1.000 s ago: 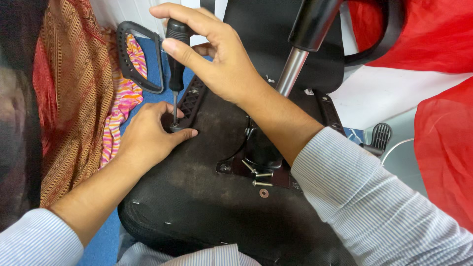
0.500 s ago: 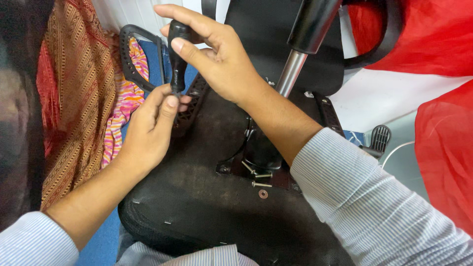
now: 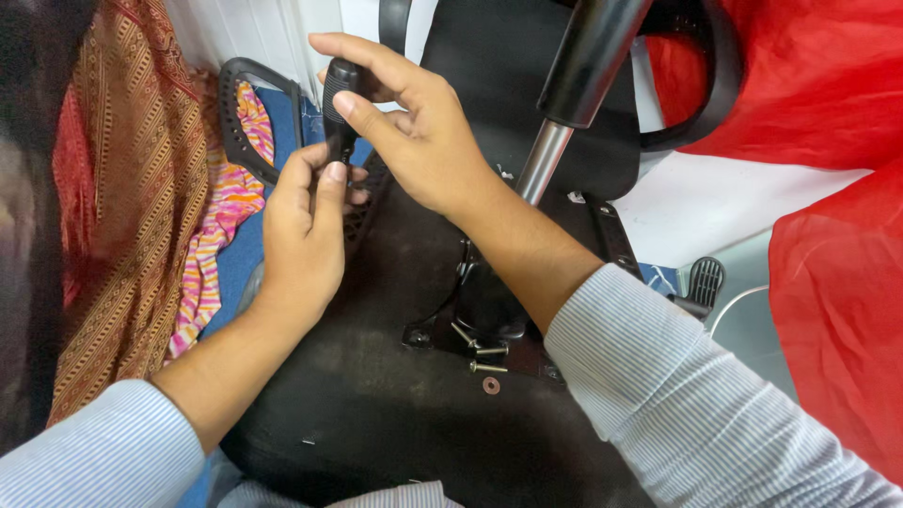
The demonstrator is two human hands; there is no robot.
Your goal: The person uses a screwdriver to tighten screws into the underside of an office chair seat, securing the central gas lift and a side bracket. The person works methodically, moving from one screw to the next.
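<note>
An upturned black office chair seat (image 3: 376, 404) lies in front of me with its metal gas column (image 3: 555, 141) sticking up. My right hand (image 3: 423, 132) grips the black handle of a screwdriver (image 3: 339, 103) held upright over the seat's left edge. My left hand (image 3: 306, 230) is closed around the screwdriver's lower part, thumb against the handle; the shaft and tip are hidden. Loose screws (image 3: 475, 348) and a small washer (image 3: 490, 385) lie by the mechanism plate (image 3: 489, 310).
Patterned orange and pink cloth (image 3: 141, 207) hangs at the left. A black armrest (image 3: 245, 113) lies behind my left hand. Red fabric (image 3: 828, 188) covers the right side. A black lever paddle (image 3: 701, 282) sticks out at the right.
My left hand rose from the seat surface, where it steadied the screwdriver tip, and closed around the lower part of the tool. The screwdriver lifted slightly.
</note>
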